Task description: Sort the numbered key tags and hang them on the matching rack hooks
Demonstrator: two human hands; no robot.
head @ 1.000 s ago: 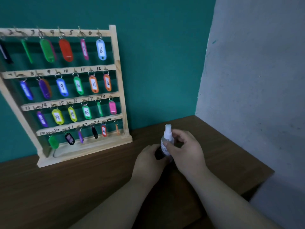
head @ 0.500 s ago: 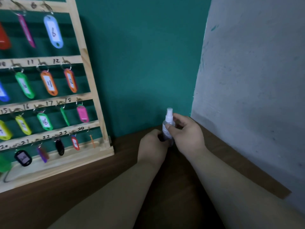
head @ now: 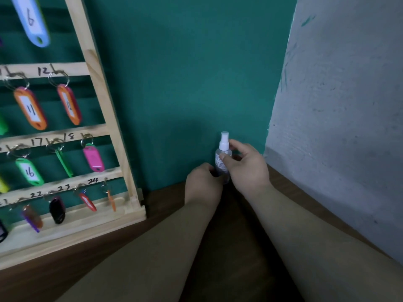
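A wooden key rack (head: pixel 104 110) leans against the teal wall at the left, with numbered rails. Coloured tags hang from its hooks: a blue tag 6 (head: pixel 30 20), orange tags 11 (head: pixel 30 107) and 12 (head: pixel 69 104), a green tag 16 (head: pixel 29 171), a pink tag (head: pixel 93 158), and red (head: pixel 87 201) and black (head: pixel 57 209) tags on the bottom rail. A small clear spray bottle (head: pixel 222 158) stands upright near the wall corner. My right hand (head: pixel 246 168) grips the bottle from the right. My left hand (head: pixel 202 184) curls round something dark at the bottle's base, mostly hidden.
The brown wooden table (head: pixel 109 258) runs into a corner between the teal wall (head: pixel 185 73) and a grey wall (head: pixel 338 116) on the right. The rack's base fills the table's left part.
The view has shifted right and closer, so the rack slid left and looks larger. Both hands with the spray bottle moved farther back toward the wall corner.
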